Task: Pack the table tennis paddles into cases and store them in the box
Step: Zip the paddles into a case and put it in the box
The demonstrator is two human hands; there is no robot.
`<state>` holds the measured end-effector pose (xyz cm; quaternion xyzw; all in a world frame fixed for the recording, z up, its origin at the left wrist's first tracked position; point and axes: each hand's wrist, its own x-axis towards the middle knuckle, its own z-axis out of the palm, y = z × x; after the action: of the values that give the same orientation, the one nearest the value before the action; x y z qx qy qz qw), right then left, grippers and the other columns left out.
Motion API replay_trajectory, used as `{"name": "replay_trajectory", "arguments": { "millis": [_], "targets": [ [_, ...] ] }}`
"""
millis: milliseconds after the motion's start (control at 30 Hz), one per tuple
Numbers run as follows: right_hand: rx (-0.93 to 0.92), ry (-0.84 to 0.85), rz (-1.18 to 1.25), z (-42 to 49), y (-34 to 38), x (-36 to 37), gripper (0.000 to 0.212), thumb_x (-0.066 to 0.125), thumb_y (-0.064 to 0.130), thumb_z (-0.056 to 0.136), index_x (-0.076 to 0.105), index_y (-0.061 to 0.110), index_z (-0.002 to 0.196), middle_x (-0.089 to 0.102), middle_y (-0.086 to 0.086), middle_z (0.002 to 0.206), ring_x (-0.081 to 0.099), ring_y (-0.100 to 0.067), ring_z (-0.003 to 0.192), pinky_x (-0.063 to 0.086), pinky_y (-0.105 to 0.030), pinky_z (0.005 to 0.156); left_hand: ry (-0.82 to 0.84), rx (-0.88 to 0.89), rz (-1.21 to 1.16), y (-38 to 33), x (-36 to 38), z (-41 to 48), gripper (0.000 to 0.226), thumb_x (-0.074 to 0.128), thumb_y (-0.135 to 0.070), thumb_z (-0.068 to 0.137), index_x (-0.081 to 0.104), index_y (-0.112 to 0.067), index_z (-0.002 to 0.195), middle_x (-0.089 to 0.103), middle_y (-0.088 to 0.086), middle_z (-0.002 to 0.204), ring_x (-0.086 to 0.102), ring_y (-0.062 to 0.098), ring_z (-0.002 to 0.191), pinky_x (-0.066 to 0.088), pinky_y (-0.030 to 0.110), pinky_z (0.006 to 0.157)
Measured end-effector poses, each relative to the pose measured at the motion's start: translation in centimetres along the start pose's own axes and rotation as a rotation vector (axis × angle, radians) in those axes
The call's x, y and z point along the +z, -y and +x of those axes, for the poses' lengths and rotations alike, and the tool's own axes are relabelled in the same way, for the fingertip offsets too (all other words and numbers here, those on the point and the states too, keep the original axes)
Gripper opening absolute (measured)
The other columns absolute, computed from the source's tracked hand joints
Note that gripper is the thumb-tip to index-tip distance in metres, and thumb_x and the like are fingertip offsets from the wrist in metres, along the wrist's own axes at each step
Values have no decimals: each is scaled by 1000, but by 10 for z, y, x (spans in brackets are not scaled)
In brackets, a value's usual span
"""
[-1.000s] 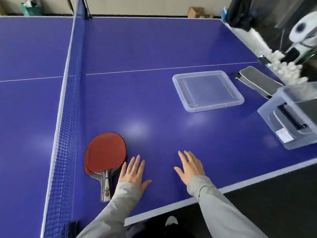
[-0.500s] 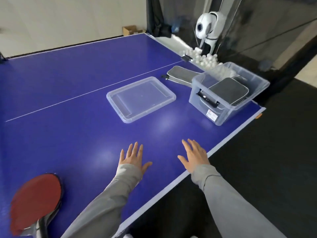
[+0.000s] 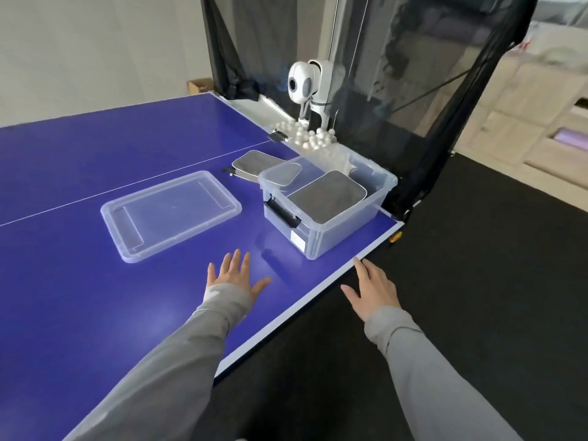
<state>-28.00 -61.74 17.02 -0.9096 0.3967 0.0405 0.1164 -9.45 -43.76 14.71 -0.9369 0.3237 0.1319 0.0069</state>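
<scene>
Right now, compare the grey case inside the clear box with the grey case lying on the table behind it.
The case in the box sits inside the clear box; the case on the table lies outside it, on the blue table. The case in the box looks tilted; the case on the table lies flat. The first shows nearly its whole top; the second is partly hidden by the box. Both are grey with rounded corners.
</scene>
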Motion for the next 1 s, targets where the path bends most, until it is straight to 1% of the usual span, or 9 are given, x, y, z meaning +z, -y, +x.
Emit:
{"name": "replay_trajectory", "arguments": {
  "millis": [233,400,500,567,633,733,800,900,1000],
  "targets": [
    [-97,-10,16,78,-15,-16,67,43,44,96,8,25,149,14,-4,157,14,-21,145,26,-39,114,-85,-14,-98,-53,-26,75,78,19,-66,90,-6,-24,150,-8,-4,159,-3,16,147,4,43,119],
    [-204,-42,-17,157,-20,-28,65,42,43,96,10,24,149,19,-2,155,20,-21,142,29,-38,112,-146,-75,-200,-73,-35,149,79,23,-67,89,-2,-24,151,-3,-4,159,0,16,147,7,42,119],
    [-248,-39,-53,207,-22,-41,64,41,43,96,11,24,150,19,-2,155,21,-20,141,29,-36,108,-159,-119,-300,-78,-46,194,80,28,-67,89,2,-24,151,0,-4,159,4,18,147,9,42,119],
    [-262,-55,-54,238,-22,-49,65,42,43,96,13,23,149,20,-3,155,21,-21,141,28,-36,107,-178,-138,-310,-80,-54,220,80,30,-65,89,3,-23,150,2,-3,159,7,19,146,11,42,118],
    [-283,-54,-44,266,-18,-55,65,43,43,95,14,21,149,21,-5,155,21,-21,141,26,-36,109,-194,-154,-312,-79,-62,240,79,31,-65,89,3,-22,150,3,-2,159,9,21,146,12,42,118],
    [-314,-11,-52,303,-8,-60,66,41,44,96,11,21,150,18,-5,156,17,-22,143,23,-36,112,-204,-196,-301,-76,-68,261,79,30,-65,89,4,-21,150,4,-1,159,11,21,145,15,41,117],
    [-344,-9,-71,332,0,-65,65,40,45,96,11,21,150,18,-5,156,18,-22,143,22,-36,113,-206,-236,-315,-73,-70,276,79,30,-64,90,5,-20,150,4,-1,159,10,20,146,15,40,117],
    [-391,-14,-65,378,13,-71,64,41,43,96,17,18,149,25,-5,153,23,-24,140,24,-37,110,-186,-302,-348,-73,-71,298,79,31,-63,90,6,-19,150,4,0,159,10,20,146,15,38,117],
    [-410,-18,-25,427,27,-73,61,45,40,95,24,16,147,33,-6,149,30,-27,135,30,-41,107,-165,-362,-368,-82,-65,314,79,31,-63,91,6,-17,150,6,0,159,12,21,145,18,38,116]
  ]
}}
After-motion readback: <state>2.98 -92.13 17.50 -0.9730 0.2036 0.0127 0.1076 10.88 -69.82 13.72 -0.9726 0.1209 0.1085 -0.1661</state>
